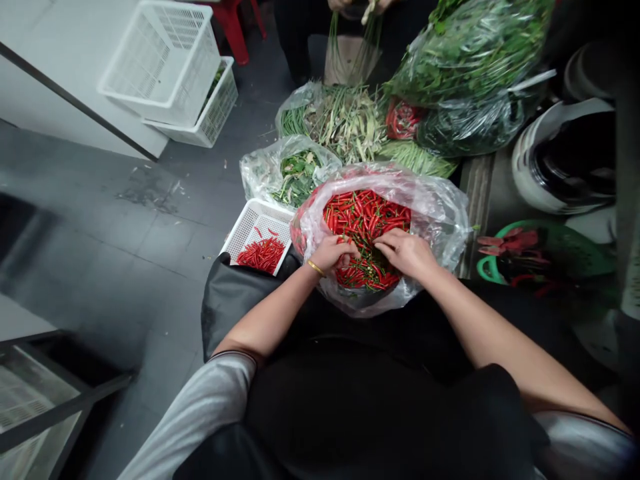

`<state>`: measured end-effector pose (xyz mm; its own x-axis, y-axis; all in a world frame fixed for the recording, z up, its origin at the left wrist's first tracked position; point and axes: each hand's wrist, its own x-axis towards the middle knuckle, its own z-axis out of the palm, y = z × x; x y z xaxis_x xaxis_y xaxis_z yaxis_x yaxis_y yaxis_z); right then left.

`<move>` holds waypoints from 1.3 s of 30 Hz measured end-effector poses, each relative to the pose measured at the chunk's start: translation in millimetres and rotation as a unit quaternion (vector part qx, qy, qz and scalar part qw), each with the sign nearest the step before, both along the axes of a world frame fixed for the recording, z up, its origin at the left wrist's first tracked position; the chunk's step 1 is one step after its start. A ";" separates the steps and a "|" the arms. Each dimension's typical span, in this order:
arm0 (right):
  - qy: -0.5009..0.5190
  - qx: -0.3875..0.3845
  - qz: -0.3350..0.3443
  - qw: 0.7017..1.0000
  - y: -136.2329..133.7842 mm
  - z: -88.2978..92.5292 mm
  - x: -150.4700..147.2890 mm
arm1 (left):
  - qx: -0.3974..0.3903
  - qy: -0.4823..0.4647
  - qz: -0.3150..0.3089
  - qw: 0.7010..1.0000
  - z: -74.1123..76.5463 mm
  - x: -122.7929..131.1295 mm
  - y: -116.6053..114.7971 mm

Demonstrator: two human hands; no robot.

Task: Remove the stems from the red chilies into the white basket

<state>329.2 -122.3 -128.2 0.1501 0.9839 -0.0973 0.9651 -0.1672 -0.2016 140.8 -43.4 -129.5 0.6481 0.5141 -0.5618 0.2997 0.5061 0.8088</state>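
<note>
A clear plastic bag (443, 210) sits in front of the person, full of red chillies (367, 208) with green stems. Both hands reach into it. The left hand (336, 253), with a gold bracelet (316, 268) at its wrist, has its fingers curled in among the chillies. The right hand (406, 253) has its fingers bent and close together, the tips down at the chillies. Whether either hand pinches a chilli, I cannot tell.

Just left of the bag, a white basket (249, 220) holds a pile of loose red chillies (263, 255). Beyond the bag, to its left, a smaller plastic bag (254, 170) holds green leaves (300, 167). Straight beyond the bag lies a heap of stalks (353, 123), and past it another person's hands (383, 5) hold long green stalks (367, 33). Beyond the bag to the right, a big plastic sack (473, 60) is stuffed with leafy greens.

Right of the bag are a white bucket (524, 157), its inside dark, and a green basin (487, 269) with something red, perhaps gloves, at its edge. Well left beyond the bag, two white crates (187, 93) are stacked near a red stool (233, 30).
</note>
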 end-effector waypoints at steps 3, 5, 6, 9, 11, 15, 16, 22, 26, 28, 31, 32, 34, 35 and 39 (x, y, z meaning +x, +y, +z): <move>0.078 0.069 0.012 0.994 -13.6 0.8 9.5 | -0.035 -0.063 0.011 0.997 3.4 -1.7 3.7; 0.072 0.076 -0.016 0.994 -11.5 2.3 22.3 | -0.052 -0.096 0.027 0.994 4.1 -3.2 6.1; 0.050 0.058 -0.030 0.997 -8.2 2.9 27.5 | -0.061 -0.108 0.033 0.992 4.2 -3.9 7.2; -0.041 -0.047 -0.050 0.997 2.4 3.4 31.4 | -0.075 -0.119 0.052 0.989 4.9 -5.6 9.2; -0.073 -0.088 -0.049 0.992 4.8 2.9 27.6 | -0.059 -0.096 0.065 0.992 5.3 -6.4 8.8; 0.004 -0.013 -0.019 1.000 -3.8 6.0 25.2 | -0.007 -0.030 0.069 0.997 2.4 -4.6 1.9; 0.037 0.025 -0.024 0.999 -7.5 7.6 25.0 | -0.018 -0.022 0.066 0.997 0.8 -2.9 -1.2; 0.254 0.149 -0.101 0.950 -25.9 7.7 -4.2 | -0.121 -0.078 0.050 0.988 -4.7 7.9 -19.0; 0.390 0.114 -0.134 0.904 -24.5 7.6 -28.6 | -0.099 -0.139 -0.001 0.985 1.2 2.9 -16.9; 0.483 0.054 -0.137 0.863 -20.9 11.8 -36.2 | -0.075 -0.158 -0.052 0.983 3.6 -1.6 -14.6; 0.499 0.066 -0.111 0.857 -18.0 17.0 -44.6 | -0.042 -0.151 -0.103 0.982 4.2 -7.0 -12.9; 0.475 0.095 -0.109 0.868 -18.2 17.3 -46.8 | -0.038 -0.141 -0.109 0.983 3.8 -8.3 -12.7; 0.439 0.130 -0.119 0.881 -20.2 16.1 -50.1 | -0.029 -0.122 -0.126 0.984 3.3 -10.0 -12.4; 0.440 0.124 -0.127 0.880 -21.6 15.1 -51.3 | -0.018 -0.113 -0.138 0.984 3.2 -10.5 -12.2; 0.484 0.073 -0.092 0.867 -27.1 14.2 -51.7 | 0.024 -0.074 -0.183 0.980 4.3 -11.0 -9.3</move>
